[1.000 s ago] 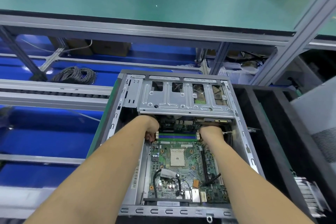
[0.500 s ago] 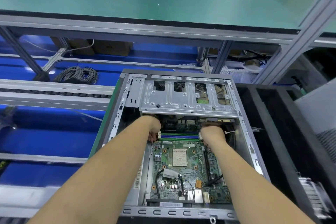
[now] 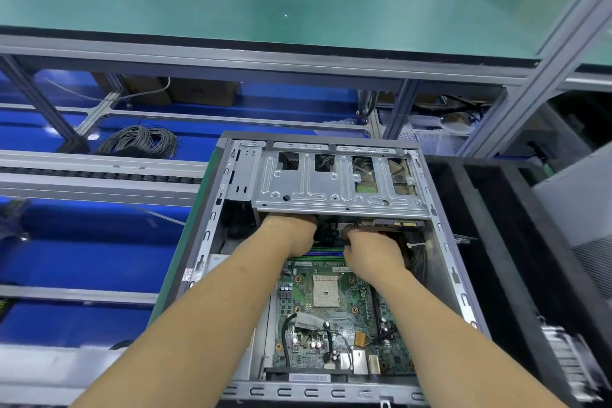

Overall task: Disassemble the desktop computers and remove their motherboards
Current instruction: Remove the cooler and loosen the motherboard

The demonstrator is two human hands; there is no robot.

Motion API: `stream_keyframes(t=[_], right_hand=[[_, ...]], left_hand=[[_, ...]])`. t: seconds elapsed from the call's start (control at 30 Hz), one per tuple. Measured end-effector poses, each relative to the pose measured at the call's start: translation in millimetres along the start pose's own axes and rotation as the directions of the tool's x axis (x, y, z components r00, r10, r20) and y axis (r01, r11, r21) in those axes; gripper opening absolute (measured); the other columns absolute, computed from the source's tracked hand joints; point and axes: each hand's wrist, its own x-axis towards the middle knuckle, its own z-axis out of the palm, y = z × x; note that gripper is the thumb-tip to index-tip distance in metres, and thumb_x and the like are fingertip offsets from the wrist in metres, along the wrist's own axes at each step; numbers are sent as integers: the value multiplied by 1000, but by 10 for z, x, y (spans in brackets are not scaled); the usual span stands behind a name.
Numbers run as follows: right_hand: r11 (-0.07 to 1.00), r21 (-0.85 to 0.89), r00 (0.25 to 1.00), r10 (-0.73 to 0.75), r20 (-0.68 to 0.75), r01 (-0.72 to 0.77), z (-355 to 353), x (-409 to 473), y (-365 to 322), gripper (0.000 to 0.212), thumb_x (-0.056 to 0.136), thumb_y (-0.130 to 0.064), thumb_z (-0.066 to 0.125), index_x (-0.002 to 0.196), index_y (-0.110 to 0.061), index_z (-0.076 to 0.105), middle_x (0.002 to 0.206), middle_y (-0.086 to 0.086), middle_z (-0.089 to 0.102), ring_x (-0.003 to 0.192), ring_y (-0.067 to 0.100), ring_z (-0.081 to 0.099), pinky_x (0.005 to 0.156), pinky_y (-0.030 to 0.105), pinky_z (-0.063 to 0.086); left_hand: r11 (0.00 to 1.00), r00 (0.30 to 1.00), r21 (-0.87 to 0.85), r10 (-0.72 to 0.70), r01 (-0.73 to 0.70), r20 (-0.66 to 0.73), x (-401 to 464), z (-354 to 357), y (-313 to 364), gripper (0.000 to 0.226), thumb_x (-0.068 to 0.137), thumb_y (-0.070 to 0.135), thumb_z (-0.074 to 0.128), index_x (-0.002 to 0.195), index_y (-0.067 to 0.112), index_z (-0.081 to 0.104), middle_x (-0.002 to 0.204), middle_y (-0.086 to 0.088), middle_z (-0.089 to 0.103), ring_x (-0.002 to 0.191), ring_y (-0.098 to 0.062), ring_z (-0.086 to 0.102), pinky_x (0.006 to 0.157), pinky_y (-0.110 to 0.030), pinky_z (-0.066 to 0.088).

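Note:
An open desktop case (image 3: 443, 275) lies on its side in front of me with the green motherboard (image 3: 334, 318) screwed inside. A silver drive cage (image 3: 331, 189) covers the far end. My left hand (image 3: 291, 233) reaches over the blue and green memory sticks (image 3: 326, 253), and its fingers vanish under the cage edge. My right hand (image 3: 376, 252) sits beside it over the right end of those sticks, fingers curled down toward the connectors behind them. What either hand holds is hidden.
A black foam-lined tray (image 3: 490, 242) stands right of the case, with a heatsink (image 3: 573, 361) at its near right. A coil of grey cable (image 3: 139, 141) lies on the blue level at left. A green shelf (image 3: 265, 3) on aluminium posts spans overhead.
My right hand has moved left from the right end of the memory sticks toward their middle. My left hand has pushed further in under the drive cage. The view has shifted slightly.

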Motion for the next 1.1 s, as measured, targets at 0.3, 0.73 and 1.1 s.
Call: stream_keyframes(t=[0.3, 0.73, 1.1], right_hand=[[999, -1, 999, 43, 6, -43, 49, 58, 47, 12, 98, -13, 48, 102, -18, 58, 83, 3, 60, 74, 28, 54, 62, 30, 41], [993, -96, 995, -79, -59, 73, -81, -92, 48, 17, 95, -13, 47, 108, -15, 57, 78, 2, 52, 69, 28, 52, 58, 31, 40], [976, 44, 975, -215, 52, 213, -666, -570, 111, 3, 86, -25, 58, 87, -23, 58, 89, -4, 59, 80, 23, 58, 67, 31, 45]], left_hand=[[999, 999, 11, 46, -46, -20, -14, 2, -47, 8, 101, 25, 53, 99, 18, 49, 91, 0, 49, 84, -24, 50, 74, -36, 42], [996, 997, 52, 76, -77, 19, -139, -73, 22, 19, 96, 24, 56, 83, 19, 43, 79, 7, 47, 81, -22, 51, 73, -37, 49], [979, 978, -24, 204, -203, 34, -739, -602, 224, 7, 95, 18, 59, 88, 15, 58, 90, -1, 58, 75, -19, 51, 68, -30, 44]])
